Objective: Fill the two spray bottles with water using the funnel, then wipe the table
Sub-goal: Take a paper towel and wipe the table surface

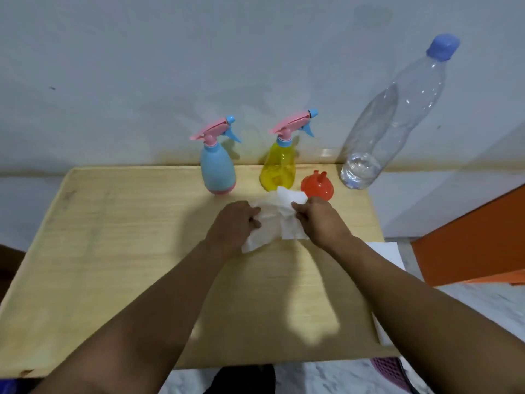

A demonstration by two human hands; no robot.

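A white tissue (274,220) lies crumpled on the wooden table (113,237), held from both sides. My left hand (235,223) grips its left part and my right hand (319,220) pinches its right edge. Behind them, at the table's far edge, stand a blue spray bottle (217,173) and a yellow spray bottle (279,169), both with pink trigger heads screwed on. An orange funnel (316,187) lies upside down, spout up, just beyond my right hand. A tall clear water bottle (392,120) with a blue cap stands at the far right corner with a little water at its bottom.
A pale wall rises right behind the table. An orange panel (477,240) and a white sheet (389,254) are beside the table's right edge. Marble floor shows below, with a purple mesh item (389,371) near the front right corner.
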